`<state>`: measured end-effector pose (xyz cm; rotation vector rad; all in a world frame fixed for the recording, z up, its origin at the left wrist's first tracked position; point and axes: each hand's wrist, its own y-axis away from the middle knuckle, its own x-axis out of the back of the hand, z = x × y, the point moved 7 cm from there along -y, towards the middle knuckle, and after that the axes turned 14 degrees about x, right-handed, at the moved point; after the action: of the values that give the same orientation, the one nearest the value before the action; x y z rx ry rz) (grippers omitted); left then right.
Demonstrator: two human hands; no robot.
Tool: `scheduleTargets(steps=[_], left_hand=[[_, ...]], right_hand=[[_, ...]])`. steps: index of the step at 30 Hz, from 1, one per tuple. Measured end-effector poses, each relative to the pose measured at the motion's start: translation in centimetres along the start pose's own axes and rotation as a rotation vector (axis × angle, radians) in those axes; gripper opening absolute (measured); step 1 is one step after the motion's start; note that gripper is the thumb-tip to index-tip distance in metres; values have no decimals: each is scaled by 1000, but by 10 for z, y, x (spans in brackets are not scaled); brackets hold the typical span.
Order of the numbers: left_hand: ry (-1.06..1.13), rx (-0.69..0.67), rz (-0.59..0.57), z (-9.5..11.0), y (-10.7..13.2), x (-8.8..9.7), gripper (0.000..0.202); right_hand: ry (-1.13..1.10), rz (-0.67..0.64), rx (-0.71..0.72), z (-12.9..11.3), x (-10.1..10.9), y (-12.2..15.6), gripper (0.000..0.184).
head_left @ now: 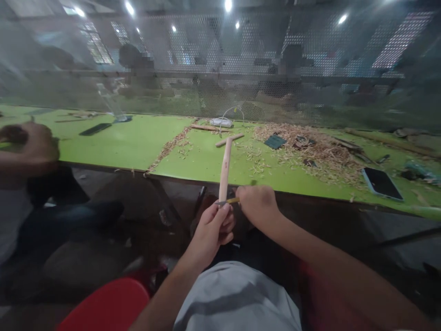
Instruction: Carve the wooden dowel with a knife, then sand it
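Note:
My left hand (213, 227) is closed around the lower end of a pale wooden stick (225, 168), its thumb lying along the near side. The stick points away from me, and its far end meets a short wooden piece (236, 137) on the green table; whether the two touch or are joined I cannot tell. In a fist, my right hand (260, 204) grips a small knife (233, 200) with a yellow section next to its grey blade. That blade lies across the stick just above my left thumb. Most of the knife's handle is hidden in my fingers.
Wood shavings (320, 149) are heaped on the green table (131, 145) at right, around a dark sandpaper-like square (275, 141). A phone (382, 183) lies near the front edge. Perforated mesh (220, 69) stands behind. At left are another person's hand (41, 147) and a red stool (110, 305).

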<state>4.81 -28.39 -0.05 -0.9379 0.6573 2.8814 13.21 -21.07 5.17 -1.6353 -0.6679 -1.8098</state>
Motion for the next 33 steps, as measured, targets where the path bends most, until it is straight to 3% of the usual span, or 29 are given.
scheduleTargets(steps=[6, 10, 16, 19, 22, 26, 33], left_hand=[[-43, -46, 14, 12, -2, -4, 56], [-48, -44, -7, 15, -2, -9, 55], [-68, -116, 46, 18, -6, -10, 53], [-106, -110, 76, 16, -11, -9, 55], [-123, -110, 133, 16, -15, -6, 56], [-140, -104, 176, 20, -20, -1, 55], [-124, -116, 138, 25, -21, 3, 50]], right_hand=[[25, 62, 20, 8, 5, -23, 45], [43, 35, 16, 18, 16, -35, 42], [-10, -11, 31, 8, 17, -23, 40], [2, 5, 26, 8, 16, -19, 50], [43, 55, 56, 11, 16, -24, 55], [92, 86, 105, 12, 18, -33, 46], [96, 91, 133, 11, 16, -45, 47]])
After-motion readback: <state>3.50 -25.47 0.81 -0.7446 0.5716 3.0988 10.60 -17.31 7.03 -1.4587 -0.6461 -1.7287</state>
